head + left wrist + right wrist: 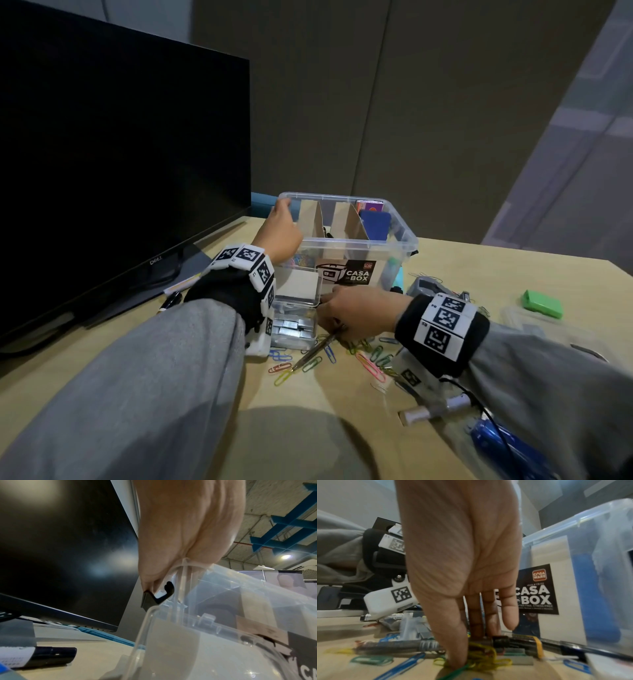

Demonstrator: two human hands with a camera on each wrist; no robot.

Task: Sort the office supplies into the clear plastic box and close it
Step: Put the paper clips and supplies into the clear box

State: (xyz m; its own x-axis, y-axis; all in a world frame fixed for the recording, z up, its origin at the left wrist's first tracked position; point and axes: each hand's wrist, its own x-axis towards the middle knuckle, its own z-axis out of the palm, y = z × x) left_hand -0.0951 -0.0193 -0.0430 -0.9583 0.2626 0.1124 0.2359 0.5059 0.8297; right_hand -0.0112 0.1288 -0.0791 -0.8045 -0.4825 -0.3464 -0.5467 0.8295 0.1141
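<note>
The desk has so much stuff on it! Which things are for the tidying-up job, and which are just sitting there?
For the job:
clear plastic box, held at its rim by the left hand
colored paper clips, under the right hand
small case of staples
green eraser
pen

Just lying about:
monitor
desk

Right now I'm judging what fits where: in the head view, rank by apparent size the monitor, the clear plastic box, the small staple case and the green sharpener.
1. Monitor
2. Clear plastic box
3. Small staple case
4. Green sharpener
The last two sit at different distances, so that order is uncertain.
</note>
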